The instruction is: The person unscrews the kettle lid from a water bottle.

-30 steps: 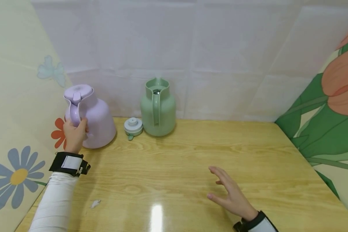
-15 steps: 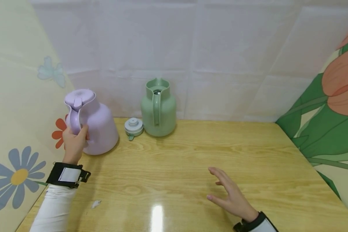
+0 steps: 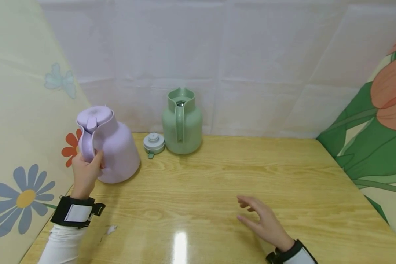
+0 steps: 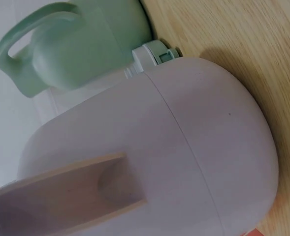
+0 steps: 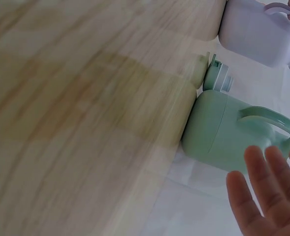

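My left hand (image 3: 87, 172) grips the handle of a lilac thermos jug (image 3: 120, 152), which stands upright at the table's left side with its lid on. In the left wrist view the lilac jug (image 4: 204, 137) fills most of the picture. My right hand (image 3: 262, 222) hovers over the right part of the table, fingers relaxed and holding nothing. At the back stands a green thermos jug (image 3: 182, 124), its neck uncovered and its handle facing me. Right beside it, on its left, a grey-and-green stopper lid (image 3: 154, 143) lies on the table.
The wooden table (image 3: 217, 176) meets a white cloth wall (image 3: 264, 66) behind the jugs. A flower-printed cloth (image 3: 23, 117) hangs at the left, close to the lilac jug; another (image 3: 382, 146) borders the right. A small pale scrap (image 3: 111, 230) marks the tabletop at front left.
My left hand has drawn the lilac jug toward me and slightly to the right. My right hand has barely moved. The green jug and stopper lid stay in place.
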A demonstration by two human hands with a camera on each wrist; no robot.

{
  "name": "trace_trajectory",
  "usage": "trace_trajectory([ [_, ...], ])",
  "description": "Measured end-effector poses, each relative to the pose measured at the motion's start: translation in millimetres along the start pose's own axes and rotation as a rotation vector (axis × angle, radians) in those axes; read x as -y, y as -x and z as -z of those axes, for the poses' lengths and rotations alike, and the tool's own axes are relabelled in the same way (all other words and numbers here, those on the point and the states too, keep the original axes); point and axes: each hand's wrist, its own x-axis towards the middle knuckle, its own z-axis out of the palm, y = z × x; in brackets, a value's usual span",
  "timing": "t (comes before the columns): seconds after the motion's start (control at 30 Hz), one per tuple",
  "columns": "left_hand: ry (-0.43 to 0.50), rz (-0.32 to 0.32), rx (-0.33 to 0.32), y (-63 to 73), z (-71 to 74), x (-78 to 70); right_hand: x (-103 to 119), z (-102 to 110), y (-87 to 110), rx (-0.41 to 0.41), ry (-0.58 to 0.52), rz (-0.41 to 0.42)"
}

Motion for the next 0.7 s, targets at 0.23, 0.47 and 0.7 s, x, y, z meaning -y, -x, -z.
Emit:
trace_trajectory([
  [0.23,0.062,-0.105,-0.045,9.9,-4.0,-0.3,-1,-2,-1.0,0.01,-0.002,-0.011],
  [0.47,0.108,-0.151,-0.048,18.0,-8.5,-2.6,-1,-3,-1.8,0.016,0.0,-0.002],
  [0.7,0.076,-0.124,-0.043,31.0,-9.7,-5.7,-3,-4,-1.1,0.023,-0.013,-0.004],
])
